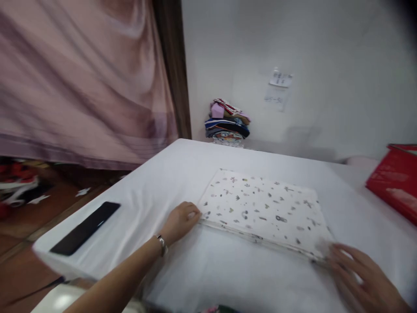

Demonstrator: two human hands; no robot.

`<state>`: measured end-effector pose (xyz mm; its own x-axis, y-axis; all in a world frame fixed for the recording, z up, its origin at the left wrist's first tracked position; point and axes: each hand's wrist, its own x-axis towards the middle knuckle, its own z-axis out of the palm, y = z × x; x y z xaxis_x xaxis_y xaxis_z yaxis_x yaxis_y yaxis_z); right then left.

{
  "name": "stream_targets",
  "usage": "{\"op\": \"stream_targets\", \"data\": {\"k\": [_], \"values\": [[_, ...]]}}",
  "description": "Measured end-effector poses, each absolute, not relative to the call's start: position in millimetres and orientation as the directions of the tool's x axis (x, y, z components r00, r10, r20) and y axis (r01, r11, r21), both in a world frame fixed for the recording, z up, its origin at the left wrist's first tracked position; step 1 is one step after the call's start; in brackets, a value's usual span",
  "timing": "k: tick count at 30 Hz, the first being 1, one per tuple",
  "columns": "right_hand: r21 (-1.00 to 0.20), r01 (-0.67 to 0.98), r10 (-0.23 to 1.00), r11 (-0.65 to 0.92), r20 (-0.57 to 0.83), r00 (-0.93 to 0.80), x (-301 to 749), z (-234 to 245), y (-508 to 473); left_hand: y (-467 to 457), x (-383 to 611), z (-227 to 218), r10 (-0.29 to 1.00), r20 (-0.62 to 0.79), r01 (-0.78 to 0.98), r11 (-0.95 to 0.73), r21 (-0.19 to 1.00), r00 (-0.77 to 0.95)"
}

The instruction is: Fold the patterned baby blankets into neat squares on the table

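A folded white cloth (260, 208) with a small print of leaves and rainbows lies flat on the white-covered table, its layers showing along the near edge. My left hand (180, 221), with a silver bracelet at the wrist, is closed in a pinch on the near left corner. At the near right corner my right hand (365, 274) has its fingers closed on the fabric; motion blurs its fingertips and the corner there.
On the white table (156, 174), a flat black object (86, 228) lies near the left edge. A red box (395, 180) stands at the right. Behind the table is a stack of folded clothes (227, 121) by the wall. A pink curtain (81, 82) hangs at left.
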<state>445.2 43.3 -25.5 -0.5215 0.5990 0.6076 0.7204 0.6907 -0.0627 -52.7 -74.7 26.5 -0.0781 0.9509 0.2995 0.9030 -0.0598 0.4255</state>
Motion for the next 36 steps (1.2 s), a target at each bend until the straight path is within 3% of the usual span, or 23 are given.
{"op": "stream_targets", "data": {"k": [4, 8, 10, 18, 24, 29, 31, 36], "values": [[-0.182, 0.741, 0.722, 0.646, 0.460, -0.517, 389, 8, 58, -28, -38, 23, 0.899, 0.438, 0.934, -0.147, 0.326, -0.011], [-0.159, 0.874, 0.888, 0.459, 0.122, -0.444, 359, -2, 80, 0, -25, 1, 0.969, 0.239, 0.981, -0.108, 0.161, 0.068], [-0.134, 0.906, 0.916, 0.401, 0.048, -0.398, 359, -12, 81, 2, -25, -9, 0.988, 0.148, 0.990, -0.063, 0.125, 0.044], [-0.238, 0.903, 0.922, 0.358, -0.065, -0.382, 359, 4, 84, 11, -34, 3, 0.996, -0.062, 0.974, 0.073, 0.213, -0.061], [-0.181, 0.947, 0.964, 0.264, 0.021, -0.265, 339, 14, 149, 60, -18, 28, 0.996, 0.045, 0.986, 0.069, 0.151, -0.077], [-0.196, 0.972, 0.992, 0.128, 0.006, -0.129, 351, -11, 178, 73, -23, 5, 0.996, -0.040, 0.986, 0.087, 0.142, -0.082], [-0.280, 0.949, 0.989, 0.144, 0.031, -0.141, 357, -16, 181, 72, -27, -2, 0.996, -0.027, 0.983, 0.083, 0.162, -0.079], [-0.742, 0.669, 0.996, -0.048, 0.018, 0.092, 379, -1, 201, 82, -39, 3, 0.989, -0.016, 0.944, 0.143, 0.297, -0.145]]}}
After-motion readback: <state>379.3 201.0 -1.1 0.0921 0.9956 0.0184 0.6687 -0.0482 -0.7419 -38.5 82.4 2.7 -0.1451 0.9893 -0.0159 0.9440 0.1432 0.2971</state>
